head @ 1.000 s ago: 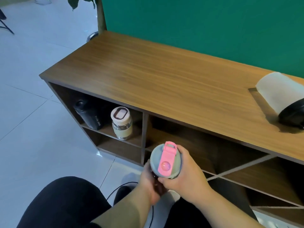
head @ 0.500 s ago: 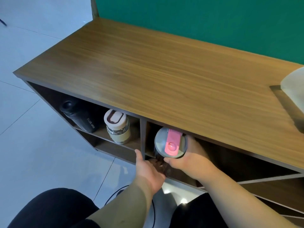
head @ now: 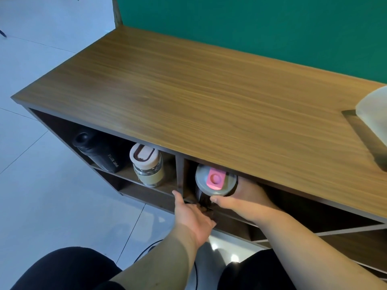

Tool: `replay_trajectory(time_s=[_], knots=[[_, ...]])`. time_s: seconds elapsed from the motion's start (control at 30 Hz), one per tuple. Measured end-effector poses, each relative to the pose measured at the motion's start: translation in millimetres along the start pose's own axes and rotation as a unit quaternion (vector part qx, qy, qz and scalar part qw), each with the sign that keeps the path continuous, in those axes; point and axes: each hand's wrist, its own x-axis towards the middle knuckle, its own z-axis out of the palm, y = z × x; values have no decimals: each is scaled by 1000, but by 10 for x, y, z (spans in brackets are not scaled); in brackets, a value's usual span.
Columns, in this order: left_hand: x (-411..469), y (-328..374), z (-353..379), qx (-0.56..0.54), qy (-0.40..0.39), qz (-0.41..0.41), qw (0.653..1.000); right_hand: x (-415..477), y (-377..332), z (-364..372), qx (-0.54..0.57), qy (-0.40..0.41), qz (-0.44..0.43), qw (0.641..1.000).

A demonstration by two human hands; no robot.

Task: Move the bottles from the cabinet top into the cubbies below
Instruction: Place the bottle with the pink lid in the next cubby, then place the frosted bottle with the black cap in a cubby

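A bottle with a grey lid and pink flip cap stands inside the middle upper cubby, just under the wooden cabinet top. My right hand is wrapped around its side. My left hand is at the bottle's base, thumb up by the cubby divider; its fingers are hidden below the bottle. In the left cubby stand a black sport bottle and a glass bottle with a cream lid. A pale bottle lies on the cabinet top at the right edge, mostly cut off.
A green wall backs the cabinet. White tiled floor lies to the left. Diagonal shelves divide the cubbies at lower right. My dark-clothed knees and a black cable are at the bottom.
The pink-capped bottle went from in front of the cabinet into the middle cubby and deeper under the top. Both hands followed it forward.
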Motion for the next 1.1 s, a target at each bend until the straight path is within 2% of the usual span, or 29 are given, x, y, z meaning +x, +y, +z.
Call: replay_trajectory(time_s=[0.13,0.2,0.27,0.37,0.47,0.57,0.63,0.7,0.77,0.83,0.87,0.93,1.03,1.1], knots=[[-31,2,17,5,8,5,1000,-2,-67,29,4,-49,28,998],[-63,-5,-4,13,10,1,1000,-24,-64,25,-42,-5,26,999],[-90,-23,-62,32,16,-5,999,-123,-122,36,-87,-2,45,995],[-215,-94,-106,144,35,-30,988,-358,-20,28,-161,33,92,982],[-481,-205,-89,296,36,-56,953,-744,5,-23,-112,36,71,990],[-799,-299,-4,372,-23,-112,921,-1240,-160,-210,-93,52,26,994],[-1012,-356,128,408,-75,-140,899,-1518,-352,-388,-95,98,-29,990],[-1205,-433,353,461,-108,-112,874,-1712,-492,-594,-115,210,-83,967],[-1350,-475,563,497,-117,-49,859,-1752,-596,-801,-133,359,-135,914],[-1493,-498,767,512,-122,17,850,-1720,-666,-1090,-171,469,-146,854],[-1576,-505,862,510,-124,43,850,-1667,-665,-1266,-187,507,-122,833],[-1697,-527,1003,489,-125,77,860,-1551,-652,-1617,-191,548,-29,814],[-1837,-546,1193,467,-127,115,868,-1373,-600,-1896,-179,522,82,830],[-1921,-556,1304,459,-132,131,869,-1280,-552,-1960,-146,499,110,847]])
